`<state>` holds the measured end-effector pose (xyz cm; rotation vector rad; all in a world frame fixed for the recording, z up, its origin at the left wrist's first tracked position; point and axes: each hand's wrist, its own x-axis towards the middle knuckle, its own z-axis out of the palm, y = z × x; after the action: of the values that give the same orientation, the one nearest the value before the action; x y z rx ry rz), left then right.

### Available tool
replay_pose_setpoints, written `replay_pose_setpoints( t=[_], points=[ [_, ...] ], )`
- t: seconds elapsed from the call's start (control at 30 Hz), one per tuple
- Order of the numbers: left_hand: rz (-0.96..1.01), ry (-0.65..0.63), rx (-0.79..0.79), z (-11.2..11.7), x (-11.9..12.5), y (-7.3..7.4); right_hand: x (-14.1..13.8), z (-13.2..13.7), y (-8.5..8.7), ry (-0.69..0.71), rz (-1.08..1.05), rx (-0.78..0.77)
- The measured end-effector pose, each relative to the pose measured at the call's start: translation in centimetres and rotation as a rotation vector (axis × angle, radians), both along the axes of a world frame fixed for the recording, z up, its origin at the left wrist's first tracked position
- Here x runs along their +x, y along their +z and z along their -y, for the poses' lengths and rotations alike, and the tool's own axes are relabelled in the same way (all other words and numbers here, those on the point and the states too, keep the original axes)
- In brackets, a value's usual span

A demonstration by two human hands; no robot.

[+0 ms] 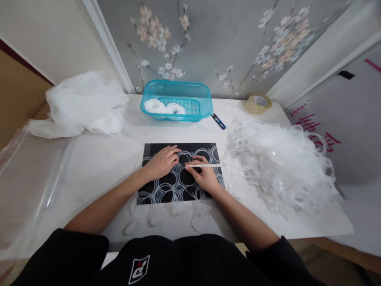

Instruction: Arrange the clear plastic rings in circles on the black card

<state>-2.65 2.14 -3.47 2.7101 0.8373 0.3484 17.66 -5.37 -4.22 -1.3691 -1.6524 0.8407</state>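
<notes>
Head view: blue basket [192, 106] holds two white rings [159, 107]; right fingers [200, 158] grip white stick [206, 165]; left fingers' [172, 152] grip unclear.

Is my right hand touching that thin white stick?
Touching. The head view shows the white stick held in the right hand, pinched near one end.

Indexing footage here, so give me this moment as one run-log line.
left hand: over black sheet; right hand: holding white stick; blue basket: white rings
</notes>
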Motion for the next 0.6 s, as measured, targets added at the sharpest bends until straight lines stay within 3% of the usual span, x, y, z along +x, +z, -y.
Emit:
replay_pose_setpoints(
  t=[0.2,0.37,0.5,0.6],
  points=[
    [-0.009,0.003,0.014,0.3,0.1,0.2,-0.1,-0.1,0.1,-0.008,0.021,-0.003],
    [-0.026,0.038,0.067,1.1,0.4,1.5,-0.1,-0.2,0.0,0.007,0.039,0.007],
    [-0.086,0.115,0.114,4.4,0.3,2.7,0.1,-0.3,0.0,0.087,0.159,0.094],
    [-0.158,0.112,0.171,7.5,-0.3,1.9,0.2,-0.2,0.4,0.224,0.360,0.197]
  ],
)
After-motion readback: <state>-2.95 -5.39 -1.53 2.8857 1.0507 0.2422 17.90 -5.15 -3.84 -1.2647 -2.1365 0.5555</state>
